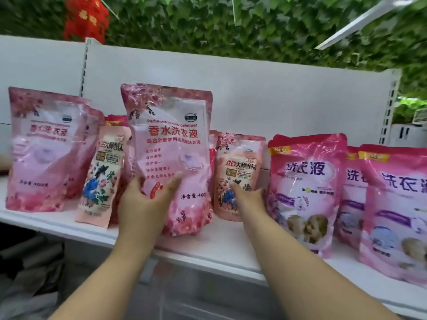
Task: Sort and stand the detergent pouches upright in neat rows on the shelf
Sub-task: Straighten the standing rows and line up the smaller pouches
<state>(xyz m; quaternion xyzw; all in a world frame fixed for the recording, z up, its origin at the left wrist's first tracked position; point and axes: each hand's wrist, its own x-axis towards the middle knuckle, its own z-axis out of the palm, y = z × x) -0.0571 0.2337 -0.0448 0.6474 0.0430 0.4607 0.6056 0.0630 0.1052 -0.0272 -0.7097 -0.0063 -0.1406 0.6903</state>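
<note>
A tall pink rose-print pouch [171, 144] stands upright at the middle of the white shelf [219, 243]. My left hand [143, 204] grips its lower left edge, thumb across the front. My right hand [250, 200] reaches to a small peach floral pouch [240, 162] just right of it, and straight fingertips touch its lower front. A matching small floral pouch [104, 172] leans to the left of the tall one. At the far left stands another tall pink pouch [41, 153], with more pouches behind it.
Bright pink pouches with purple lettering [305, 181] [397, 204] stand in a row on the right, one partly hidden between them. A white back panel [254, 93] closes the shelf behind. Green leaf wall and a red ornament [85, 17] hang above.
</note>
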